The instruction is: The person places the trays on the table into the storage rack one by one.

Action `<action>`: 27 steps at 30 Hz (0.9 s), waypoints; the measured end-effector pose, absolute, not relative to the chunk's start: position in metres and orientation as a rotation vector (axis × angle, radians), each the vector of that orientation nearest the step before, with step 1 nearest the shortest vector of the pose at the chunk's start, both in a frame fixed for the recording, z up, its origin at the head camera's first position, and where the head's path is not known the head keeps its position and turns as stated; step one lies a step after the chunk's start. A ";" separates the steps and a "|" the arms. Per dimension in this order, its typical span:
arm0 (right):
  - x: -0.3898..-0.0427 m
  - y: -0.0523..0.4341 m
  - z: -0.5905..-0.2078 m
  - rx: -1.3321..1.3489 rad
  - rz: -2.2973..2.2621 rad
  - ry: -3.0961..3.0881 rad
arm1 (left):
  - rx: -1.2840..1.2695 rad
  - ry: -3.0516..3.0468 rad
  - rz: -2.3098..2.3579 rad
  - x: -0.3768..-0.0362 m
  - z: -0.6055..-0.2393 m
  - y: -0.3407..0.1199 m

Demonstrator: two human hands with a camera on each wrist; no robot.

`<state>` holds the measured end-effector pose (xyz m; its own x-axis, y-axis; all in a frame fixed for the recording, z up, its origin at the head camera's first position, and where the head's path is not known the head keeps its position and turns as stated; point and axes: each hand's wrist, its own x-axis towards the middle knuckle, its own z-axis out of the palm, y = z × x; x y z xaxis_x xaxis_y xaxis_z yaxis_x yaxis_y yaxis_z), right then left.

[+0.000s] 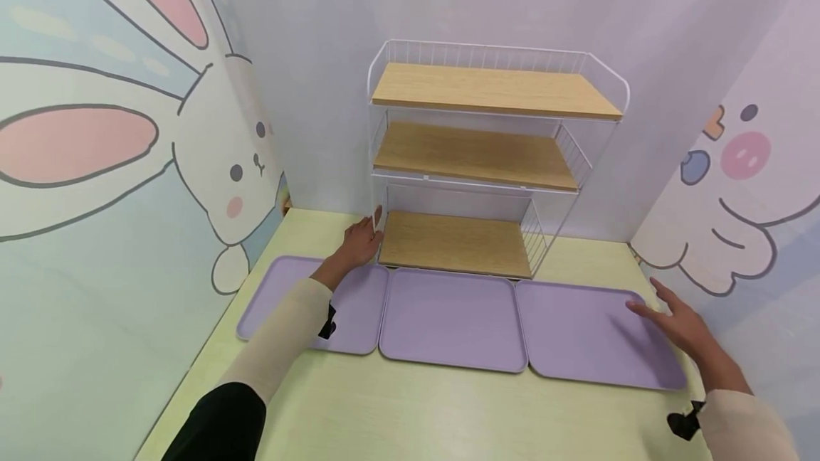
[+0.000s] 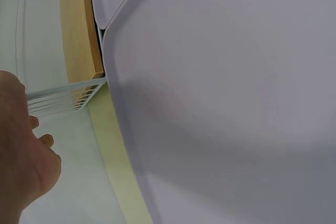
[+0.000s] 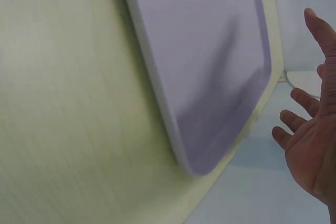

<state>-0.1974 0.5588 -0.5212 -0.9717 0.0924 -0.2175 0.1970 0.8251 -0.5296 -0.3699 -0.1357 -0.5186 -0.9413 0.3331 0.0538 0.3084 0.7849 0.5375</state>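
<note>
A white wire rack (image 1: 493,111) with wooden shelves stands against the back wall. My left hand (image 1: 360,242) is at its lower left side, fingers reaching forward beside the upright; I cannot tell whether they touch it. In the left wrist view that hand (image 2: 26,156) shows partly, next to the rack's wire side (image 2: 63,98). My right hand (image 1: 680,322) hovers over the right end of the right purple tray (image 1: 589,333), fingers spread and holding nothing. The right wrist view shows the same hand (image 3: 315,140) with its palm turned inward.
A middle purple tray (image 1: 453,319) and a left purple tray (image 1: 349,311) lie in a row with the right one, in front of the rack on the pale table (image 1: 410,411). Printed cartoon curtains (image 1: 128,290) close in the sides.
</note>
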 end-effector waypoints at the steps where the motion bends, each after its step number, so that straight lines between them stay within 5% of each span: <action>1: -0.194 0.563 -0.527 0.224 -0.855 2.820 | 0.521 2.928 0.869 -0.369 -0.518 -0.135; 14: -0.157 0.580 -0.583 0.128 -0.985 2.926 | 0.479 2.936 0.882 -0.360 -0.513 -0.133; 27: -0.136 0.563 -0.612 0.379 -1.063 3.217 | 0.460 2.951 0.899 -0.363 -0.517 -0.132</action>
<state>-0.1358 0.5627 -0.6125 -0.9401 0.2885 0.1816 0.1236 0.7849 -0.6072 -0.3634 -0.1321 -0.5174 -0.9563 0.2855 0.0631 0.2721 0.7904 0.5488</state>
